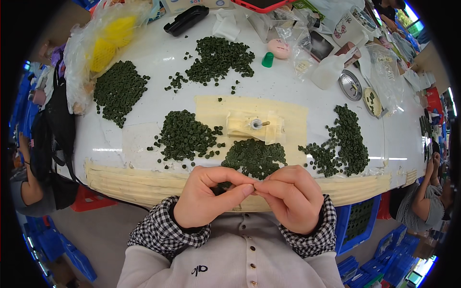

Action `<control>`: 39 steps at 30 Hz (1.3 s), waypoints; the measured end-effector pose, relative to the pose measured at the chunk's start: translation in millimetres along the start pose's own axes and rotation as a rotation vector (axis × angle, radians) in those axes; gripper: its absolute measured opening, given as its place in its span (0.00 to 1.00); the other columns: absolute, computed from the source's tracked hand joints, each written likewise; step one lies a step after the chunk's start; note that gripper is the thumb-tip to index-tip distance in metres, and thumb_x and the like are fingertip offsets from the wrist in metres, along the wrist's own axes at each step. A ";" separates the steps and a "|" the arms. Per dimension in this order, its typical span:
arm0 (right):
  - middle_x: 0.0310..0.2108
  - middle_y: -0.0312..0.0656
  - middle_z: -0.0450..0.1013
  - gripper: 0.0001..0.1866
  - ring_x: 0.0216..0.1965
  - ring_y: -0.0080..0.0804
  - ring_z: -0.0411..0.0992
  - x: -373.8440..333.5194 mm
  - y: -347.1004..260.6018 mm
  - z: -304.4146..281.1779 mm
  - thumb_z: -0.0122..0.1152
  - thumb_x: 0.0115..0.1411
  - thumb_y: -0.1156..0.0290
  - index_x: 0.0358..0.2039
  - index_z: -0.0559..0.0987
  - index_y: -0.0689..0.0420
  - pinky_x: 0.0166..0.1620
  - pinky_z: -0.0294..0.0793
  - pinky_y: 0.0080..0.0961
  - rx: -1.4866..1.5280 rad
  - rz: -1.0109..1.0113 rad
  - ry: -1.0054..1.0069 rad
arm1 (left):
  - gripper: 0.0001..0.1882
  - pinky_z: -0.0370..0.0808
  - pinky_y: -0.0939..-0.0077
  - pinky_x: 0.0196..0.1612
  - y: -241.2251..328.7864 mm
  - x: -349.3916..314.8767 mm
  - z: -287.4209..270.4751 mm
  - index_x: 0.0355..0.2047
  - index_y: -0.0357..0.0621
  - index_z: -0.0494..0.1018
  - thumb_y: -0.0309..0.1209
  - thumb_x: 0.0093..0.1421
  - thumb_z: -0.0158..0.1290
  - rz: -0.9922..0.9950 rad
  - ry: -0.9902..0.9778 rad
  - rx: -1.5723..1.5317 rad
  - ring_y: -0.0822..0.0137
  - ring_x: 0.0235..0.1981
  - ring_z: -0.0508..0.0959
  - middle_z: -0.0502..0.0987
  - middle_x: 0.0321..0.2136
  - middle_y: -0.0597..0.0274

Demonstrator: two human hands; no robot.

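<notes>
Over the table's front edge, my left hand (204,194) and my right hand (294,197) meet with thumbs and forefingers pinched together. Whatever sits between the fingertips is hidden or too small to name. Just beyond them lies a heap of small dark green round parts (254,156). Another pile of green ring-like parts (185,134) is to its left, and a further pile (348,139) spreads to the right. Behind the nearest heap, a taped-down block (237,125) holds a small metal fitting with a brass-coloured pin (263,124) sticking out.
More green heaps (221,60) (120,91) lie farther back. A clear bag with yellow netting (113,38), a black case (186,20), a green cap (268,60), a round metal tin (350,85) and a mug (353,26) stand around. A blue crate (357,223) is below right.
</notes>
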State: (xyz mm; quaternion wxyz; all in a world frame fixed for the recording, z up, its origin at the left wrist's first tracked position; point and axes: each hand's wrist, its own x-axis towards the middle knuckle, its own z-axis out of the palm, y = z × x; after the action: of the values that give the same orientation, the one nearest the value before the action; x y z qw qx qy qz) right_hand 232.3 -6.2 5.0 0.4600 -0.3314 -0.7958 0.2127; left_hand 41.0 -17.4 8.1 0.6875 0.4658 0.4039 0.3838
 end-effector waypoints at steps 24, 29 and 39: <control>0.26 0.41 0.72 0.14 0.25 0.34 0.72 -2.3 -1.7 3.5 0.66 0.37 0.83 0.28 0.78 0.63 0.25 0.72 0.23 0.005 -0.025 0.040 | 0.02 0.62 0.88 0.24 -7.6 -2.9 3.9 0.29 0.35 0.76 0.20 0.54 0.55 0.085 0.042 -0.056 0.84 0.20 0.65 0.74 0.21 0.69; 0.27 0.42 0.72 0.12 0.26 0.34 0.72 -2.1 -2.8 3.5 0.66 0.39 0.84 0.29 0.78 0.63 0.26 0.72 0.22 0.071 0.040 0.023 | 0.02 0.61 0.89 0.24 -8.1 -3.4 4.4 0.29 0.35 0.75 0.21 0.55 0.54 0.076 0.063 -0.049 0.85 0.20 0.64 0.73 0.20 0.71; 0.27 0.44 0.73 0.08 0.28 0.30 0.73 -1.2 -7.7 1.1 0.62 0.46 0.86 0.29 0.77 0.63 0.31 0.71 0.20 0.388 0.395 -0.018 | 0.03 0.62 0.89 0.24 -8.6 -4.5 5.9 0.31 0.34 0.76 0.21 0.55 0.54 0.091 0.090 -0.050 0.85 0.21 0.64 0.73 0.22 0.71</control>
State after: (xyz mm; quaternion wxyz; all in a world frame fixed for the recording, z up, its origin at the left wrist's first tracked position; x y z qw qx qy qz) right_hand 229.2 -12.4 8.7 0.4574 -0.3838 -0.6641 0.4499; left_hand 46.0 -25.7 2.3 0.6619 0.4489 0.4030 0.4450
